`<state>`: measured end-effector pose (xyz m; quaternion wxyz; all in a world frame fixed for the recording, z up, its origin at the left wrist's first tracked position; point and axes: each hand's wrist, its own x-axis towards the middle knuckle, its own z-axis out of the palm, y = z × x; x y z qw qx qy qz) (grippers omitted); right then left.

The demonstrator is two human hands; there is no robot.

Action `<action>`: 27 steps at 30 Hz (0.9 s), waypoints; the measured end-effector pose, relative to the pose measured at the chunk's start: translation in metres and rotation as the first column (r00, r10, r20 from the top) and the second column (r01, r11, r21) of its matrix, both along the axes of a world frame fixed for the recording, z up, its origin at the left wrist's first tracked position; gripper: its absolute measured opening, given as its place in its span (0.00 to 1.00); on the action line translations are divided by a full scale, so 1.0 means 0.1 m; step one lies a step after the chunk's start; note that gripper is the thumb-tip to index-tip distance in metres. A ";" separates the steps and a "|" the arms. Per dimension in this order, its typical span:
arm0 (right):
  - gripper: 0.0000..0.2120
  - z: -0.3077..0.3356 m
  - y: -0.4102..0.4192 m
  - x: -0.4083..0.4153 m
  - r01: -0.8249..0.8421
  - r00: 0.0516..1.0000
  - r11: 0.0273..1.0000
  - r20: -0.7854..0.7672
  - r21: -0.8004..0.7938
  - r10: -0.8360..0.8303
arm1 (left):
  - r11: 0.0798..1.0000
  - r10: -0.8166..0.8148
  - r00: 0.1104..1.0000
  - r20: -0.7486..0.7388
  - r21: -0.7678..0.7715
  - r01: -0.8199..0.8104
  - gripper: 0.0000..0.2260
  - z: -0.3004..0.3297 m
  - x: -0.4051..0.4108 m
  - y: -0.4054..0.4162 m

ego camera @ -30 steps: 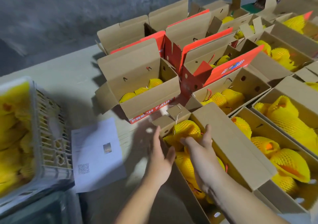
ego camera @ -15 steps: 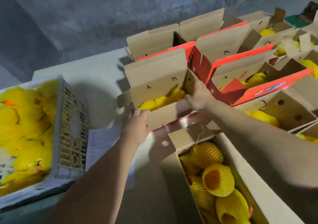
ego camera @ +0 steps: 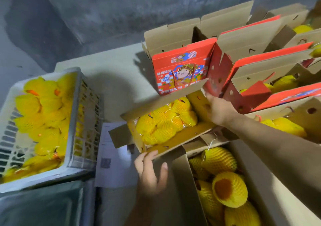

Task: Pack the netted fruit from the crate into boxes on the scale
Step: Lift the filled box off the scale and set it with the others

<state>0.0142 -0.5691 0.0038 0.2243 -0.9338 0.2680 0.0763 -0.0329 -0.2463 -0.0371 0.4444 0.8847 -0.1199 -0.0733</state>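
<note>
Head view, looking down at a pale counter (ego camera: 111, 69) crowded with open cardboard boxes of fruit in yellow foam netting.

A half second ago one filled box (ego camera: 166, 121) sat level on the counter among the others. Now it is raised and tilted toward the viewer, its netted fruit (ego camera: 165, 121) showing inside.

The left hand (ego camera: 151, 172) supports the box's near lower corner, thumb spread from the fingers; how tightly its grip closes around the edge is unclear. The right hand (ego camera: 220, 111) holds the far end wall, fingers apparently curled over the rim.

At left, the grey plastic crate (ego camera: 83, 121) remains heaped with netted fruit. A printed sheet (ego camera: 112, 156) lies between crate and box. No scale is identifiable here.

The lift suggests this box is being moved, perhaps for weighing; plenty of fruit awaits packing.
</note>
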 end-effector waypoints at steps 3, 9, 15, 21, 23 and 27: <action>0.12 0.05 0.09 0.00 -0.039 0.999 0.999 0.032 0.003 0.039 | 0.944 0.293 0.942 -0.165 -0.107 -0.312 0.27 0.12 0.34 -0.10; 0.12 0.27 0.28 -0.07 -0.071 0.988 0.996 0.134 -0.062 0.079 | 0.961 0.272 0.937 -0.221 0.005 -0.278 0.08 0.37 1.08 0.07; 0.09 0.85 0.34 -0.19 -0.030 0.963 0.999 0.267 -0.024 0.036 | 0.983 0.179 0.980 0.086 0.028 -0.182 0.07 0.74 0.89 0.46; 0.10 1.57 0.75 -0.21 -0.117 0.944 0.991 0.319 0.072 0.088 | 0.976 0.217 0.954 0.206 -0.080 -0.205 0.11 1.50 0.59 1.18; 0.10 1.77 1.04 -0.25 -0.186 0.935 0.973 0.331 0.140 0.131 | 0.968 0.248 0.939 0.237 -0.099 -0.230 0.10 1.68 0.49 1.50; 0.11 1.99 1.69 -0.42 -0.355 0.888 0.865 0.418 0.356 0.192 | 0.944 0.330 0.905 0.269 -0.119 -0.308 0.08 1.99 0.28 2.18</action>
